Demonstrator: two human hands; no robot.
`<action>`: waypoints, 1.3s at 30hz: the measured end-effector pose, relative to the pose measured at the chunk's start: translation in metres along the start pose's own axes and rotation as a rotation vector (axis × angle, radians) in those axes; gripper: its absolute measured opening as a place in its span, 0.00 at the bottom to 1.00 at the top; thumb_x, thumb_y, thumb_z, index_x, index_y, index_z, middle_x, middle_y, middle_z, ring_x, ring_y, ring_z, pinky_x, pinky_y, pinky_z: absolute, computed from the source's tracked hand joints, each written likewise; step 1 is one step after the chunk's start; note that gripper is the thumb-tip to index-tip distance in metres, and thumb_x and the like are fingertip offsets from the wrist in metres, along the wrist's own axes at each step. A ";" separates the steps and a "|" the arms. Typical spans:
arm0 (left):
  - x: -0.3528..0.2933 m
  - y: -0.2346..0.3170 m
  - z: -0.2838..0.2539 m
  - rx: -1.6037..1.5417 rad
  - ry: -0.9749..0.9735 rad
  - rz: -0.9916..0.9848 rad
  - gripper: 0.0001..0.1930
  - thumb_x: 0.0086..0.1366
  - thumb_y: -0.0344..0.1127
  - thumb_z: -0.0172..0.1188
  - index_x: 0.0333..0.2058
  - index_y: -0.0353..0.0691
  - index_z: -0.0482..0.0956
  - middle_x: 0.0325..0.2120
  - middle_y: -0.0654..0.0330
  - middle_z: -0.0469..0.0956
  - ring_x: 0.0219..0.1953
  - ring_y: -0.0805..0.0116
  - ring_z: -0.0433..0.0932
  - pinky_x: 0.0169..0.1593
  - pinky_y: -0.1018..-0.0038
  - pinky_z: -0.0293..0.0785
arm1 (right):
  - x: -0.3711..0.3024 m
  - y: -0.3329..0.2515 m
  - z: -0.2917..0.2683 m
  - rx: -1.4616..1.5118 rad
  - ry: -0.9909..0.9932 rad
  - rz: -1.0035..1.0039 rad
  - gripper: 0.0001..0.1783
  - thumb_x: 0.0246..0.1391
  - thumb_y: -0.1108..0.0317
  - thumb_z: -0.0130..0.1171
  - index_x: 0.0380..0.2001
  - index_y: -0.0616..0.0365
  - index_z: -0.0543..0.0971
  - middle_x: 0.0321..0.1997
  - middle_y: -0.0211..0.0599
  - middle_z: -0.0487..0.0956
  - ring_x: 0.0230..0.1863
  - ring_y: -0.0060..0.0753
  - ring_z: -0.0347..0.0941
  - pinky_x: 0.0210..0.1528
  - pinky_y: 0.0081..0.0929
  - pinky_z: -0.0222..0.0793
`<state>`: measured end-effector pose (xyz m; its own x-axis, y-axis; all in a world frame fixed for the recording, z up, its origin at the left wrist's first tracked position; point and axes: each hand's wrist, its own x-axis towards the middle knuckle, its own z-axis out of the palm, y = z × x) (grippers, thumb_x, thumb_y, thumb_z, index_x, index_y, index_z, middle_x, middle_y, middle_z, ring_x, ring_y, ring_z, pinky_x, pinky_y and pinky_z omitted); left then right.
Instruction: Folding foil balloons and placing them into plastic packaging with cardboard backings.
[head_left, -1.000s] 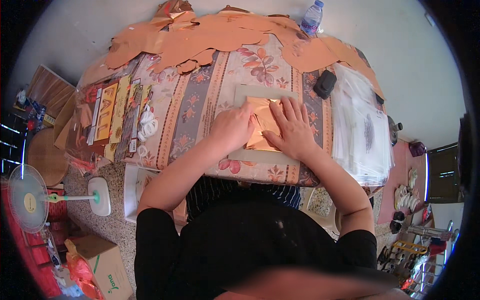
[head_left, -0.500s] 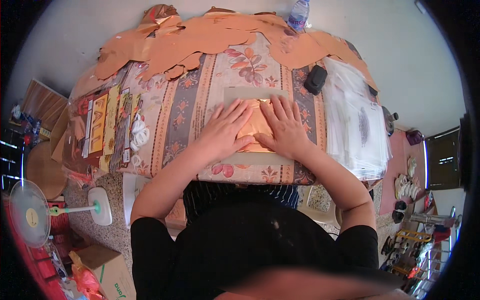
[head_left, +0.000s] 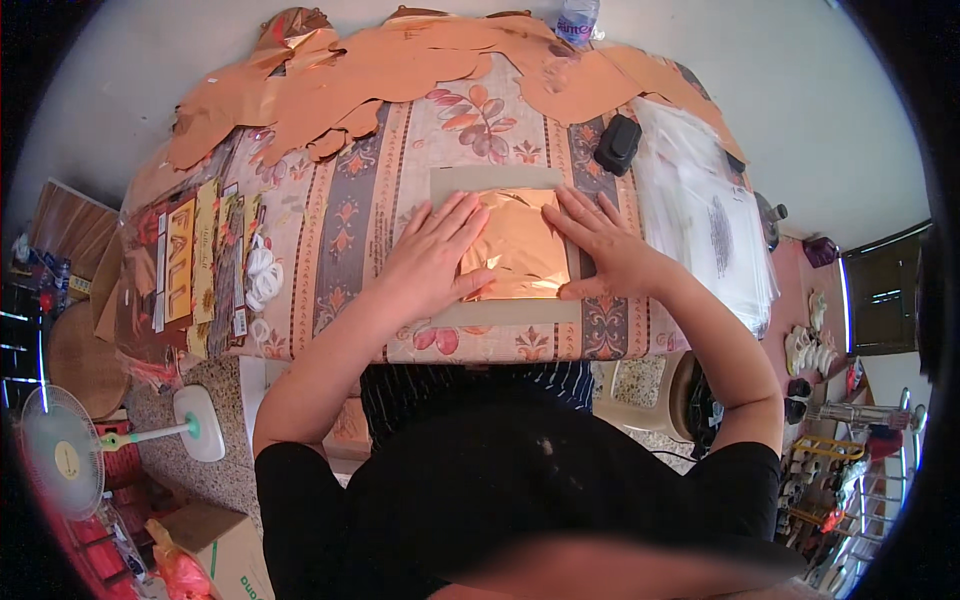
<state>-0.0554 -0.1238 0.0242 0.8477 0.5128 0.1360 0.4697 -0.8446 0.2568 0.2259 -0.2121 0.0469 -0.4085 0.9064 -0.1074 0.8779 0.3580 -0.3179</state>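
Coppery foil point(head_left: 523, 245) mid-frame looks light, slick and easily creased, best held by its side edges, where the left hand point(head_left: 431, 256) and right hand point(head_left: 612, 252) rest flat and apart.

Left fingers point(head_left: 457, 214) and right fingers point(head_left: 570, 226) touch copper foil point(head_left: 515, 240) lying on grey board point(head_left: 500, 178).

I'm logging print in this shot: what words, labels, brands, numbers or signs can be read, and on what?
I won't quote wording, but print shows:
Orange sign, left: large letters, readable.
Yellow sign: script, too small.
Clear bottle, back: label lettering, partly readable.
Cardboard box, lower left: green letters, cut off.
Plastic sleeves, right: print too blurred.
Gold sheet: none visible.
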 end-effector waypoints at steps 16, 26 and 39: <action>-0.019 -0.008 -0.032 -0.150 0.071 0.250 0.17 0.49 0.32 0.62 0.40 0.38 0.74 0.43 0.59 0.74 0.47 0.58 0.70 0.54 0.63 0.67 | -0.001 -0.002 0.000 -0.044 -0.024 0.021 0.61 0.40 0.34 0.63 0.70 0.49 0.46 0.74 0.51 0.39 0.75 0.48 0.32 0.72 0.50 0.26; -0.004 -0.019 -0.034 -0.081 0.044 0.346 0.09 0.54 0.25 0.53 0.35 0.38 0.73 0.38 0.59 0.73 0.44 0.59 0.72 0.48 0.66 0.71 | -0.001 -0.001 0.003 -0.082 -0.006 0.009 0.61 0.40 0.33 0.61 0.70 0.49 0.46 0.74 0.50 0.40 0.75 0.49 0.33 0.72 0.52 0.28; -0.001 -0.012 -0.039 -0.082 0.034 0.305 0.07 0.58 0.30 0.51 0.35 0.38 0.74 0.38 0.59 0.72 0.43 0.59 0.72 0.47 0.65 0.71 | 0.011 -0.011 0.007 -0.150 0.000 -0.014 0.61 0.40 0.31 0.59 0.70 0.52 0.46 0.74 0.50 0.41 0.75 0.51 0.34 0.72 0.52 0.29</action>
<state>-0.0718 -0.1079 0.0579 0.9371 0.2437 0.2498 0.1727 -0.9458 0.2750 0.2097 -0.2080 0.0426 -0.4206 0.9013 -0.1037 0.8998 0.3998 -0.1746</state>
